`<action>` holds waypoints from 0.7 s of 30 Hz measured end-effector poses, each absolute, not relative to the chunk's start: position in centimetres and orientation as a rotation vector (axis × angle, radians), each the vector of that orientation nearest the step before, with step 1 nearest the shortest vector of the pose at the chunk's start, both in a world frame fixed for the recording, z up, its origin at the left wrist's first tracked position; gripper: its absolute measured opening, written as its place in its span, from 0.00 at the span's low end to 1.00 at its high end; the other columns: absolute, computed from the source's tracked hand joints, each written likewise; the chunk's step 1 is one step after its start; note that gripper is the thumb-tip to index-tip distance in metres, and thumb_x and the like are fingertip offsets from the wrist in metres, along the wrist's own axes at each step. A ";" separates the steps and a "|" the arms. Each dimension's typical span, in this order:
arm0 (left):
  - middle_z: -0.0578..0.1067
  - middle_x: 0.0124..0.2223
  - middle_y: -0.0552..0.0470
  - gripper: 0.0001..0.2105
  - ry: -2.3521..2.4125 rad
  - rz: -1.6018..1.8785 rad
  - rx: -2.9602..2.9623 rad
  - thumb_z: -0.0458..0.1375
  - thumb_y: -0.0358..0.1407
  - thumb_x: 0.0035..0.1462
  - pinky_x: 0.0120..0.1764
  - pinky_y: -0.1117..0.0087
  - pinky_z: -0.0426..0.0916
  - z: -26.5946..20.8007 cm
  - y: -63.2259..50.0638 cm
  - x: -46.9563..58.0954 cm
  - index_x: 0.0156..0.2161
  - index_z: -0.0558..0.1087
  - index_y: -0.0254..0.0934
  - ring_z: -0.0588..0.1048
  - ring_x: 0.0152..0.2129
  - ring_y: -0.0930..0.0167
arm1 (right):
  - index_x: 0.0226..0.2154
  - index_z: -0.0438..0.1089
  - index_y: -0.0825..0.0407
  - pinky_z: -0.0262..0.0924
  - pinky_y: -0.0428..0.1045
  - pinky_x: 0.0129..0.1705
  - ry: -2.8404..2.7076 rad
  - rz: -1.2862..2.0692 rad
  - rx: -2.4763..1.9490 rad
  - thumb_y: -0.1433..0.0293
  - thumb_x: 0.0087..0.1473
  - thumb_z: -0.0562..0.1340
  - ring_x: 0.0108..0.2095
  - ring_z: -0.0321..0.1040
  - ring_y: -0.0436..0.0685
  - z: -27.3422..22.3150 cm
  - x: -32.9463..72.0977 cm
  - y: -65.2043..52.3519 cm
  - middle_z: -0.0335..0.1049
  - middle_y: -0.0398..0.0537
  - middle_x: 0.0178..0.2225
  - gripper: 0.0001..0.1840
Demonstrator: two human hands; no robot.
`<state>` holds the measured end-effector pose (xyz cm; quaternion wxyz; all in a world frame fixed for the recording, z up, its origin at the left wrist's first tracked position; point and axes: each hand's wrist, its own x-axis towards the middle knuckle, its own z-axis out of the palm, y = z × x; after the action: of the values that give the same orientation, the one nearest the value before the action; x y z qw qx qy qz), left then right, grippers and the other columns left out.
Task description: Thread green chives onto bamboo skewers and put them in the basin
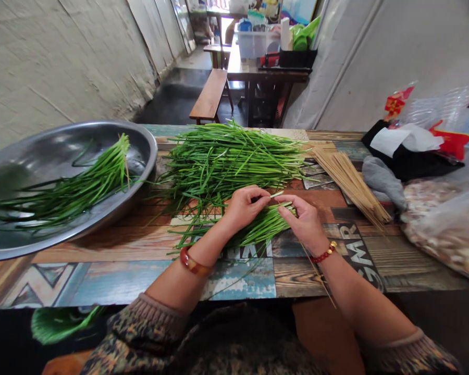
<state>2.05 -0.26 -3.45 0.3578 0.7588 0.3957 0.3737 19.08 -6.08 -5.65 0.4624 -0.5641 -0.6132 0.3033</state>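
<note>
My left hand (248,207) is closed, its thumb and forefinger pinching the pale stem end of a garlic chive. My right hand (303,219) comes from the other side, its thumb and forefinger closed at the same pale end. Below both hands lies a small bunch of garlic chives (263,226). A thin bamboo skewer (324,284) runs out from under my right hand past the table's front edge; its upper end is hidden. Just beyond my hands is a large pile of garlic chives (234,161).
At left, a metal basin (148,156) holds a bundle of chives (97,174). Bamboo skewers (352,182) lie to the right, beside a bag of pale pieces (445,224) and plastic packaging (433,114). A bench (211,94) and another table stand beyond the patterned table (121,281).
</note>
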 end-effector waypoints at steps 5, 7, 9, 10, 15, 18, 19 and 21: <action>0.78 0.29 0.51 0.06 1.047 0.986 1.940 0.58 0.30 0.53 0.32 0.74 0.65 -3.4 -0.4 2.2 0.29 0.77 0.33 0.74 0.27 0.74 | 0.40 0.73 0.51 0.64 0.53 0.45 -1.517 0.758 -1.394 0.66 0.53 0.61 0.41 0.72 0.58 -5.5 19.0 -6.2 0.76 0.50 0.41 0.12; 0.77 0.28 0.51 0.06 1.054 0.987 1.947 0.58 0.29 0.53 0.31 0.74 0.64 -3.4 -0.4 2.3 0.28 0.77 0.33 0.73 0.27 0.74 | 0.40 0.73 0.50 0.64 0.53 0.46 -1.522 0.755 -1.391 0.65 0.53 0.61 0.42 0.72 0.58 -5.6 19.0 -6.2 0.76 0.49 0.41 0.12; 0.77 0.28 0.51 0.06 1.059 0.989 1.960 0.58 0.30 0.52 0.31 0.74 0.64 -3.4 -0.5 2.3 0.28 0.77 0.33 0.73 0.26 0.74 | 0.40 0.73 0.50 0.64 0.53 0.46 -1.522 0.752 -1.392 0.65 0.53 0.61 0.42 0.72 0.58 -5.7 19.0 -6.1 0.77 0.49 0.41 0.12; 0.77 0.28 0.51 0.06 1.062 0.989 1.968 0.58 0.30 0.52 0.30 0.75 0.64 -3.5 -0.5 2.3 0.28 0.77 0.33 0.73 0.26 0.74 | 0.40 0.73 0.50 0.64 0.53 0.47 -1.521 0.754 -1.392 0.65 0.53 0.61 0.42 0.72 0.59 -5.8 19.0 -6.1 0.77 0.49 0.41 0.12; 0.77 0.28 0.52 0.05 1.072 0.981 2.004 0.58 0.30 0.52 0.29 0.75 0.63 -3.7 -0.4 2.3 0.27 0.76 0.33 0.72 0.25 0.75 | 0.40 0.73 0.50 0.64 0.53 0.46 -1.518 0.760 -1.392 0.65 0.53 0.61 0.42 0.72 0.58 -5.9 19.0 -6.0 0.76 0.49 0.41 0.12; 0.77 0.28 0.52 0.06 1.093 0.986 2.004 0.58 0.29 0.52 0.29 0.75 0.63 -3.7 -0.4 2.4 0.27 0.76 0.33 0.71 0.25 0.75 | 0.40 0.73 0.50 0.64 0.53 0.46 -1.531 0.751 -1.399 0.65 0.53 0.61 0.42 0.72 0.58 -5.8 19.0 -6.1 0.77 0.49 0.41 0.12; 0.77 0.28 0.52 0.06 1.102 0.989 2.002 0.58 0.29 0.52 0.29 0.75 0.63 -3.7 -0.5 2.4 0.27 0.76 0.33 0.71 0.25 0.75 | 0.40 0.73 0.50 0.64 0.53 0.46 -1.534 0.749 -1.403 0.65 0.53 0.61 0.42 0.72 0.58 -5.8 19.0 -6.1 0.77 0.49 0.41 0.12; 0.77 0.28 0.52 0.06 1.110 0.988 2.007 0.58 0.29 0.52 0.29 0.75 0.62 -3.6 -0.5 2.4 0.27 0.76 0.33 0.71 0.24 0.75 | 0.39 0.73 0.50 0.64 0.53 0.46 -1.536 0.748 -1.404 0.66 0.53 0.61 0.42 0.72 0.59 -5.6 18.9 -6.1 0.77 0.49 0.41 0.12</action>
<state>2.40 -0.47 -3.64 0.3168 0.7623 0.4216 0.3752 18.93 -6.09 -5.65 0.4485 -0.5673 -0.6209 0.3025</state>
